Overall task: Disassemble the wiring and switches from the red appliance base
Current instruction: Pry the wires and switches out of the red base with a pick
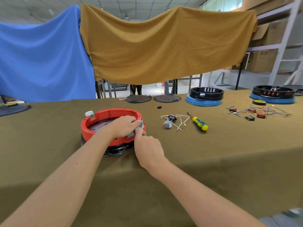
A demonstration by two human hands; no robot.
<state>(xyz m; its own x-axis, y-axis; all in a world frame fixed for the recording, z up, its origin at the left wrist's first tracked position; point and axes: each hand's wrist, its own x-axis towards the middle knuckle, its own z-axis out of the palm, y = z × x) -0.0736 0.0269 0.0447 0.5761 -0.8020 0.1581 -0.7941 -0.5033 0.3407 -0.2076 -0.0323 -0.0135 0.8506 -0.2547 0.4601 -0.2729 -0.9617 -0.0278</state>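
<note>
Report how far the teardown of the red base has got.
Done: a bundle of white wires with a grey switch and a black one lies loose on the cloth beside the screwdriver.

In hand: both the left hand and the right hand work at grey switch parts on the rim of the red base.

Left: freeing those parts; a white piece remains on the far rim.

The scene is bright and evenly lit, with soft light coming from above in the hall. Shadows on the olive table cloth (213, 161) are weak; a darker band lies along its near part. The wide-angle lens bends straight lines strongly at the edges. The middle is quite sharp, while the bottom right corner is blurred. No strong glare appears.
</note>
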